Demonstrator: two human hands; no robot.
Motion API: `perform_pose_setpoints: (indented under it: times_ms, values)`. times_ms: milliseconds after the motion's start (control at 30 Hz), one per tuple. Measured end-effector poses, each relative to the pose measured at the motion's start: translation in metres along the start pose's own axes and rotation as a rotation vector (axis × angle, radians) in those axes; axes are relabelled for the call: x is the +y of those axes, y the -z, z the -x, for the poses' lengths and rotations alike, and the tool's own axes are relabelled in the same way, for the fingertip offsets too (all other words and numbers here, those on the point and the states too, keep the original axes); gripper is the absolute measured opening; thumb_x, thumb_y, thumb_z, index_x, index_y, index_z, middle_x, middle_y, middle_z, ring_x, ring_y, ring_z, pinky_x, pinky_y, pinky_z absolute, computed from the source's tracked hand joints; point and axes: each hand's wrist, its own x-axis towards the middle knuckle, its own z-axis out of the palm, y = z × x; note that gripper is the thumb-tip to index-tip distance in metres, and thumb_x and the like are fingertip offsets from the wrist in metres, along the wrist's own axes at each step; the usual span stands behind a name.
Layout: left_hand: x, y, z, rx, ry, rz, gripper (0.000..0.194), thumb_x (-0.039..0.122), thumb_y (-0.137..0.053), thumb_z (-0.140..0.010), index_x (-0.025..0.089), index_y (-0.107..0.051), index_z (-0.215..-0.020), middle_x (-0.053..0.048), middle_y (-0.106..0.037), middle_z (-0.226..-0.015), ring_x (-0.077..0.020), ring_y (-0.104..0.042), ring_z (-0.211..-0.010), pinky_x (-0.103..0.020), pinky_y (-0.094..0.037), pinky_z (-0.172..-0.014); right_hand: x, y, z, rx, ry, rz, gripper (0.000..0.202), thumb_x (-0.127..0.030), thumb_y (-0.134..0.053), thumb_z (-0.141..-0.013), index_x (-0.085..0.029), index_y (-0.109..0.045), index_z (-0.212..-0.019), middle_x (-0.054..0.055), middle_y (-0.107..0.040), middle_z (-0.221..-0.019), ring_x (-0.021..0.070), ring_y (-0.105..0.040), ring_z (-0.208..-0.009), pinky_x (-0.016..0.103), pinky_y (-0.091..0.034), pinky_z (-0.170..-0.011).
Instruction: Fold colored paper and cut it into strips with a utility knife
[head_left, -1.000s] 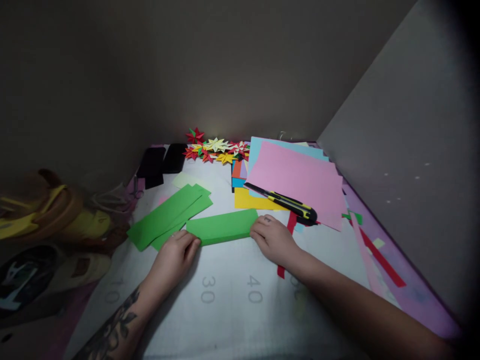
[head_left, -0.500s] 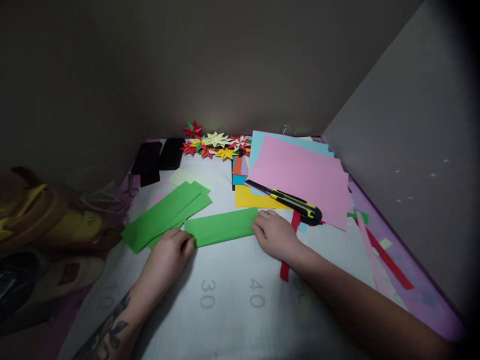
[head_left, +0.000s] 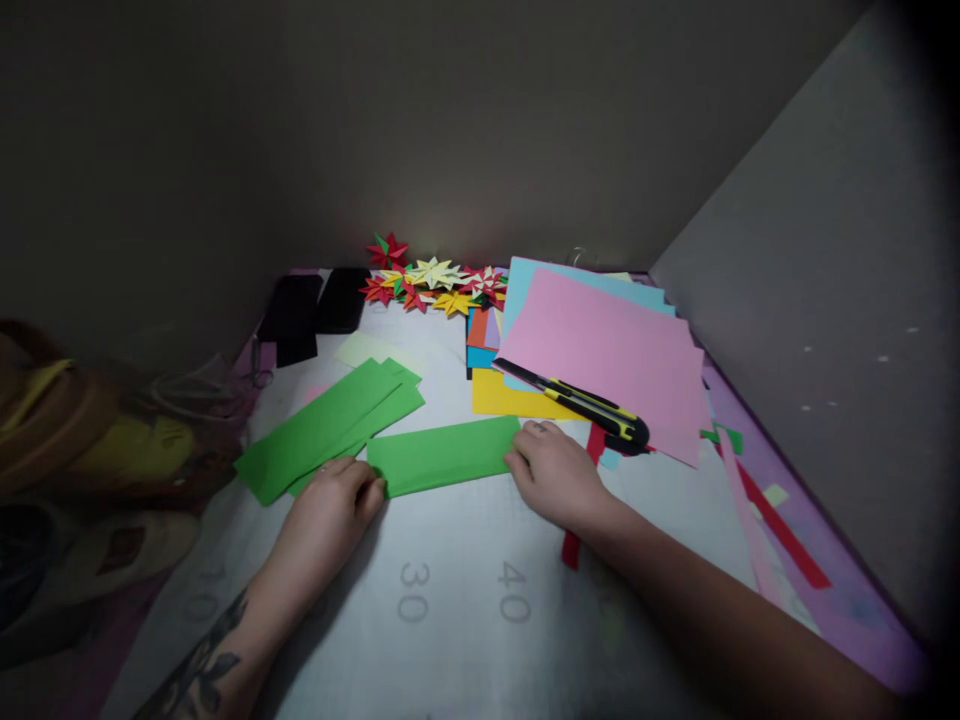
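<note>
A folded green paper strip (head_left: 444, 457) lies flat on the white mat (head_left: 465, 640) between my hands. My left hand (head_left: 341, 505) is closed on its left end, fingers curled at the lower corner. At the right end, my right hand (head_left: 551, 468) pinches the strip's edge, its fingertips pressed on the paper. More green paper pieces (head_left: 319, 430) overlap to the left, partly beneath my left hand. Behind my right hand, a yellow and black cutter (head_left: 585, 402) rests on pink paper (head_left: 607, 350).
Folded paper stars (head_left: 435, 280) line the back by the wall. Two dark flat objects (head_left: 343, 300) sit at the back left, near scissors (head_left: 259, 370). Yellow paper (head_left: 517, 395) and a red strip (head_left: 784, 525) lie to the right. A yellow-brown object (head_left: 142, 450) stands at the left.
The view has shifted slightly. Both hands keep their hold on the green strip, which lies as before.
</note>
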Motion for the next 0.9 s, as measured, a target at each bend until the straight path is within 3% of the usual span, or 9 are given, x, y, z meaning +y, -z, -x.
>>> perform_pose_setpoints:
  times_ms: [333,467,667,767,900]
  values:
    - [0.0,0.0,-0.001,-0.018,0.019,0.015,0.023,0.022,-0.044,-0.084,0.019,-0.055,-0.064,-0.003,-0.057,-0.067,-0.0165,-0.054,-0.067,-0.027,-0.039,-0.062,0.0,-0.001,0.003,0.016,0.01,0.008,0.017,-0.021,-0.047,-0.087,-0.021,-0.055,-0.072,0.007,-0.059,-0.083,0.0236,-0.051,-0.084,0.033,-0.034,-0.067]
    - [0.001,-0.001,0.001,-0.016,0.031,-0.017,0.021,0.023,-0.045,-0.084,0.019,-0.055,-0.066,-0.003,-0.057,-0.069,-0.0176,-0.054,-0.068,-0.029,-0.039,-0.064,0.0,-0.002,0.005,0.024,-0.069,-0.025,0.011,-0.019,-0.048,-0.085,-0.021,-0.052,-0.075,0.007,-0.058,-0.085,0.0238,-0.05,-0.085,0.032,-0.034,-0.067]
    - [-0.001,-0.006,0.009,0.083,0.043,-0.129,0.016,0.026,-0.048,-0.085,0.019,-0.058,-0.075,-0.004,-0.057,-0.076,-0.0193,-0.053,-0.07,-0.03,-0.04,-0.063,0.004,-0.003,0.009,0.099,-0.152,-0.092,0.006,-0.016,-0.052,-0.08,-0.02,-0.048,-0.083,0.006,-0.057,-0.086,0.0235,-0.05,-0.084,0.032,-0.035,-0.07]
    - [-0.005,-0.007,0.011,0.135,-0.125,-0.164,0.024,0.017,-0.048,-0.085,0.022,-0.064,-0.101,-0.007,-0.061,-0.1,-0.0222,-0.054,-0.089,-0.033,-0.042,-0.075,0.005,-0.005,0.01,0.122,-0.124,-0.12,0.008,-0.014,-0.05,-0.079,-0.02,-0.047,-0.084,0.006,-0.056,-0.087,0.0228,-0.049,-0.085,0.032,-0.036,-0.072]
    - [-0.005,-0.006,0.01,0.016,-0.417,-0.233,0.056,0.007,-0.047,-0.083,0.043,-0.052,-0.126,-0.004,-0.048,-0.137,-0.028,-0.044,-0.116,-0.04,-0.038,-0.087,0.008,-0.006,0.012,0.138,-0.106,-0.159,0.01,-0.011,-0.048,-0.079,-0.021,-0.048,-0.083,0.006,-0.055,-0.086,0.0223,-0.049,-0.085,0.032,-0.038,-0.072]
